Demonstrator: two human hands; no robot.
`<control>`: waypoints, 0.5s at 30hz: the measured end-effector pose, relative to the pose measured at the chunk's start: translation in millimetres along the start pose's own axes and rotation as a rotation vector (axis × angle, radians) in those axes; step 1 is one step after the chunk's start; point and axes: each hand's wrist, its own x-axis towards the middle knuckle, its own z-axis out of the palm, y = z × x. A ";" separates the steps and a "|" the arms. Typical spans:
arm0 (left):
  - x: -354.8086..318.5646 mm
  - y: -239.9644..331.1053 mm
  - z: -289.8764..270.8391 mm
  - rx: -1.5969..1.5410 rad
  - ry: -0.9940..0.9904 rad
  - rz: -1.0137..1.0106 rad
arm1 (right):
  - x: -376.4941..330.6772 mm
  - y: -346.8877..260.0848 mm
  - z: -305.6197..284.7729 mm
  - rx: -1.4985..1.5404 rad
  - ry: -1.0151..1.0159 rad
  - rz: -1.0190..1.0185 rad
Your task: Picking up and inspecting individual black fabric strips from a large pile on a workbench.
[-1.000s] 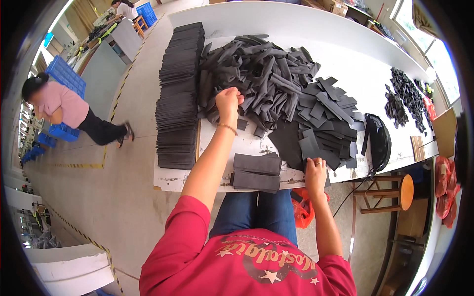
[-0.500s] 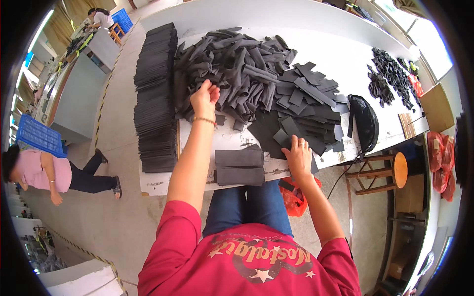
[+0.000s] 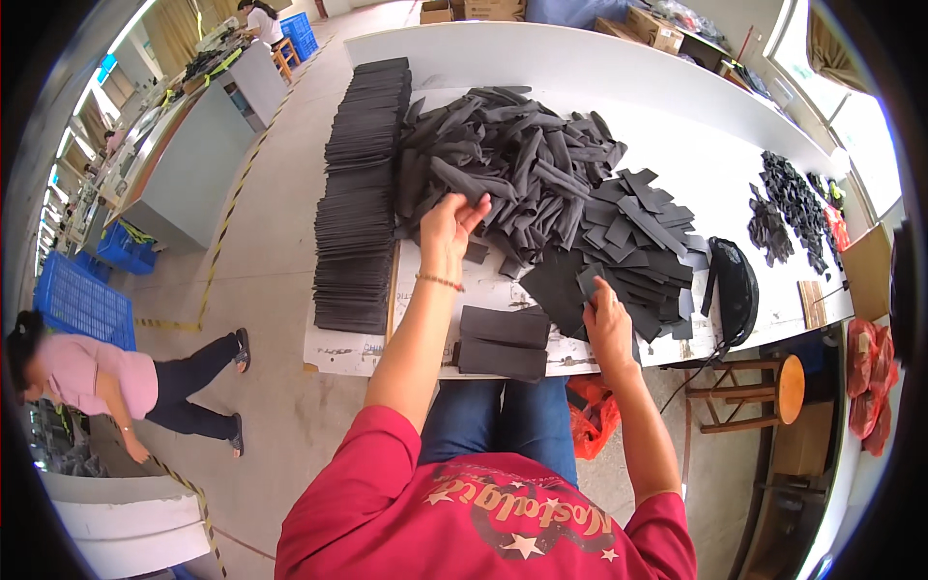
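Note:
My left hand (image 3: 452,232) is at the near edge of a heap of folded dark grey fabric pieces (image 3: 551,155). Its fingers are closed on one fabric piece (image 3: 466,182) lying across the front of the heap. My right hand (image 3: 609,333) pinches a small dark rectangular card (image 3: 588,281) between thumb and fingers, over a spread of loose dark cards (image 3: 643,227). At the table's front edge, between my forearms, lie two flat dark fabric pieces (image 3: 503,343), one in front of the other.
A long, tight stack of dark pieces (image 3: 358,203) lines the table's left side. A black bag (image 3: 737,290) sits at the right, with small dark parts (image 3: 793,198) beyond. A stool (image 3: 790,389) and red plastic bag (image 3: 592,416) are below. Someone in pink (image 3: 106,377) walks at left.
My right hand has lifted a small card from the spread. My left hand has closed on a fabric piece at the heap. The view has shifted, and the person in pink has moved.

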 end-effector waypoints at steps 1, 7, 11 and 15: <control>-5.6 -1.6 -11.5 -0.009 -0.037 -0.018 | 5.4 -7.5 -4.4 0.083 -0.173 0.061; -38.1 -1.0 -49.6 -0.118 -0.081 -0.167 | 15.4 -72.9 -35.5 0.381 -0.416 0.097; -64.1 4.5 -52.3 -0.159 -0.161 -0.270 | 9.4 -83.2 -34.3 0.403 -0.323 -0.047; -83.8 12.4 -45.1 0.032 -0.250 -0.177 | 12.7 -100.9 -41.6 0.412 -0.243 -0.077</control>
